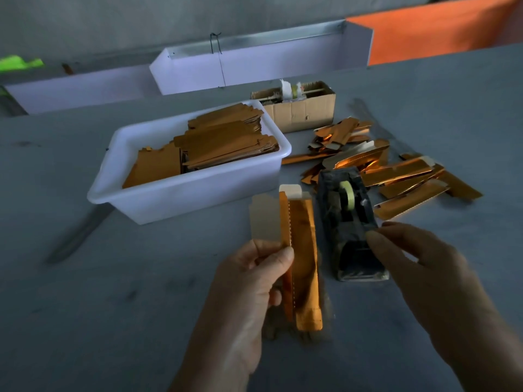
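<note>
My left hand (249, 281) grips a long gold foil carton blank (304, 250), partly folded, held upright above the grey table with its pale flaps at the top. Just to its right stands a dark tape dispenser (346, 224) with a yellowish tape roll (347, 195). My right hand (418, 267) reaches to the dispenser's near end, thumb and forefinger pinched together at its cutter; a strip of clear tape between them cannot be made out for sure.
A white plastic tub (175, 193) full of flat gold blanks sits at the left centre. A loose heap of folded gold cartons (396, 171) lies behind the dispenser. A cardboard box (300, 108) and white dividers (254, 66) stand further back.
</note>
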Tool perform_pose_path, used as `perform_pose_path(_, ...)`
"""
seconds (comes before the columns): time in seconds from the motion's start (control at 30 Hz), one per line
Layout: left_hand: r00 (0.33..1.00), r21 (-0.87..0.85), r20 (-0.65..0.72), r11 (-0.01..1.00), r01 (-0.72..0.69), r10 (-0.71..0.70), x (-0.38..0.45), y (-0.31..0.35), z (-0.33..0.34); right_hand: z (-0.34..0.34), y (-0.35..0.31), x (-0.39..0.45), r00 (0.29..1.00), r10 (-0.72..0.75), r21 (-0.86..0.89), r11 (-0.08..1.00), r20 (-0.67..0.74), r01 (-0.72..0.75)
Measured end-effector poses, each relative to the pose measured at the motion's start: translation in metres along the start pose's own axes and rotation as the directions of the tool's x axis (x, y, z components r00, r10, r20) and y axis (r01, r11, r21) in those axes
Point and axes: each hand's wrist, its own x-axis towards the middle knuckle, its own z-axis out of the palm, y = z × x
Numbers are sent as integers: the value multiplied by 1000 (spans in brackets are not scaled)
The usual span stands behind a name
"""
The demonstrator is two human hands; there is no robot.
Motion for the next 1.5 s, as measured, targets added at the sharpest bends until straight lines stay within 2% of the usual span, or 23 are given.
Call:
perform_pose_path(0.1, 1000, 6, 6, 1000, -8, 8, 0, -1, 1, 1, -2, 3, 998, 62, 87, 994, 23, -64)
perform_pose_path(0.23, 996, 17, 87, 1000, -1, 0, 0, -2, 11, 0, -6, 6, 989, 115, 193, 972, 89, -130)
perform_pose_path(0.43, 975, -59, 217, 997, -43, 55, 2, -1, 24, 4, -10, 9, 983, 152, 234, 957, 100, -171)
perform_pose_path(0.67, 980, -78, 198, 997, 19, -3, 13, -16, 31, 6, -11, 10, 982, 158, 278, 944, 99, -180)
perform_pose_path(0.73, 982, -66, 191, 998, 21, -7, 13, -21, 30, 8, -12, 6, 979, 171, 376, 905, 109, -200)
perform_pose_path(0.87, 986, -95, 167, 995, 33, -17, 9, -26, 30, 8, -12, -3, 977, 152, 630, 747, 149, -213)
perform_pose_path(0.9, 987, -110, 158, 993, 41, -23, 8, -27, 30, 8, -10, -5, 981, 151, 625, 756, 121, -193)
perform_pose_path(0.97, 987, -117, 158, 992, 56, -38, 8, -29, 31, 9, -7, -10, 987, 157, 517, 847, -14, -128)
perform_pose_path(1.07, 985, -136, 156, 986, 95, -73, 7, -30, 33, 10, -2, -18, 986, 62, 321, 947, -153, -10)
perform_pose_path(1.33, 980, -173, 181, 979, 113, -81, 5, -32, 31, 19, 10, -30, 975, -57, 167, 982, -213, 94)
perform_pose_path(1.5, 992, -137, 121, 990, -16, 33, 8, -29, 30, 25, 15, -34, 964, -69, 158, 981, -256, 112)
